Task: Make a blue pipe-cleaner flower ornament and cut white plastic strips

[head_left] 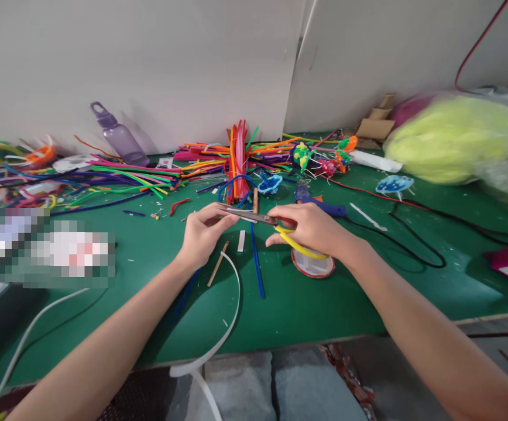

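My right hand (309, 225) grips a pair of scissors (275, 221) with yellow and red handles, their dark blades pointing left. The blade tips reach the pinched fingers of my left hand (205, 231), which holds a thin white strip (247, 215) along the blades. From below my left hand a long white strip (237, 292) curves down over the table's front edge. A short white piece (241, 241), a wooden stick (218, 264) and a blue pipe cleaner (257, 263) lie between my forearms. Beneath my right hand sits a round red-rimmed piece (313, 266).
Bundled pipe cleaners (239, 158) are heaped along the back of the green table (324, 316). A purple bottle (124, 140) leans at the wall. A blue glue gun (324, 206) with a black cord lies behind my right hand; bagged yellow material (451, 140) fills the right back.
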`<state>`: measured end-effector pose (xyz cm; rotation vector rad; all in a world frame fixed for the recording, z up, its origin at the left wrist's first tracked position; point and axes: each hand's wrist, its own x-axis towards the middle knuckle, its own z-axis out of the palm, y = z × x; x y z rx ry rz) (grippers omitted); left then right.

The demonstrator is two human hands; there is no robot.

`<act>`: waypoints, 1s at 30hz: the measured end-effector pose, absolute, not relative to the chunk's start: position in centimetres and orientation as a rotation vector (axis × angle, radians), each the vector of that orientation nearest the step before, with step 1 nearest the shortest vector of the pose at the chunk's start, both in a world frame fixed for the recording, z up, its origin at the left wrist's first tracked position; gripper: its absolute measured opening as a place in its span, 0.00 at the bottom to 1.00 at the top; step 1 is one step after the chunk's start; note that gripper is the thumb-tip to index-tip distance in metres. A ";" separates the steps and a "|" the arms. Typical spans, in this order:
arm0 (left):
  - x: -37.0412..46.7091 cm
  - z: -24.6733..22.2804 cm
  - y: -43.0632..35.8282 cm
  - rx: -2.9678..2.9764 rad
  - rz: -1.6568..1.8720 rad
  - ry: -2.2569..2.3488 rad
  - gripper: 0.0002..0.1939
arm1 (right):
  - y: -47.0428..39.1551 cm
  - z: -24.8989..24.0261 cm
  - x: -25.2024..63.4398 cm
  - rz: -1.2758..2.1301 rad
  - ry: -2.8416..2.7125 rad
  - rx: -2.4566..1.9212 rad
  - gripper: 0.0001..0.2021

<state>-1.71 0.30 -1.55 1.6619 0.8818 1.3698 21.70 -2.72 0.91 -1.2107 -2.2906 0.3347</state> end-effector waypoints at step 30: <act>-1.6 -1.2 0.1 1.648 1.336 0.878 0.06 | -2.7 0.8 21.9 0.251 -2.305 -1.258 0.23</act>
